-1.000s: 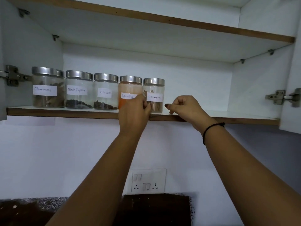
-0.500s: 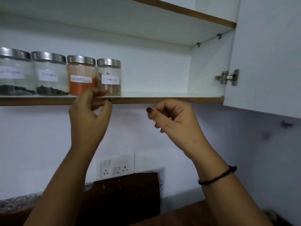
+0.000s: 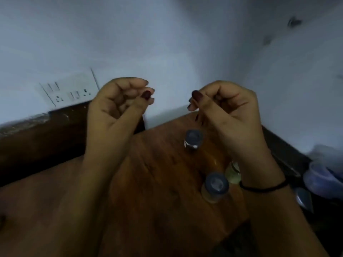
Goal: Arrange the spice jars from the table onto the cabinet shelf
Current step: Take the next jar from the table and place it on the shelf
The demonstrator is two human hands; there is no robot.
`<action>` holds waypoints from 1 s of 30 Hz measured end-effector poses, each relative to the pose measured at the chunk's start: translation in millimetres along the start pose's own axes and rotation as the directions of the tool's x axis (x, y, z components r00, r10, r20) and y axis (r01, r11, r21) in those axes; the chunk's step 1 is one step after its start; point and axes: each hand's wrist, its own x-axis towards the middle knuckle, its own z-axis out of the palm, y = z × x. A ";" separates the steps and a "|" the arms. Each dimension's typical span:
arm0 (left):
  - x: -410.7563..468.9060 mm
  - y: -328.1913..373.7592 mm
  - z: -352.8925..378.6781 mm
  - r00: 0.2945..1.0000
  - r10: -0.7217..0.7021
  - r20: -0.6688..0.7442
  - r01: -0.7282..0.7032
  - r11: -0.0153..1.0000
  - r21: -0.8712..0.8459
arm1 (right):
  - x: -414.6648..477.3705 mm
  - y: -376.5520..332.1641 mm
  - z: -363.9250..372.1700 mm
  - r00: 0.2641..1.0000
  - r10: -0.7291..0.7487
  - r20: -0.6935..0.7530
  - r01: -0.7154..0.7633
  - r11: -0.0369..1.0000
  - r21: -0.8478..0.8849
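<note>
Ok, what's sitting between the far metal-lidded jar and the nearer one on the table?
Nothing: the head view shows bare wooden table between the far jar and the near jar. A third jar stands aside, partly hidden by the right wrist.

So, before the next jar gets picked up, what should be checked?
1. Left hand free: ok, holds nothing.
2. Right hand free: ok, holds nothing.
3. Jars waiting on the wooden table: ok, far jar and near jar stand upright.
4. Their lids on: ok.
5. Pale jar beside the near jar: cannot tell, mostly hidden.
6. Room on the shelf: cannot tell, out of view.
</note>
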 end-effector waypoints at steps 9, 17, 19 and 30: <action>-38.5 -65.2 82.9 0.965 -0.253 0.064 0.257 0.964 -0.065 | -66.3 60.6 -72.5 0.980 0.192 -0.048 -0.195 0.978 -0.074; -53.9 -111.8 119.0 0.918 -0.386 0.093 0.390 0.920 -0.032 | -94.1 105.0 -132.2 0.938 0.312 -0.153 -0.330 0.937 -0.117; -57.4 -123.6 125.6 0.903 -0.416 0.111 0.421 0.907 -0.022 | -101.6 114.7 -148.4 0.920 0.343 -0.191 -0.369 0.921 -0.128; -83.8 -206.6 184.6 0.798 -0.523 0.300 0.435 0.844 0.314 | -142.2 182.6 -194.3 0.779 0.447 -0.440 -0.568 0.800 -0.192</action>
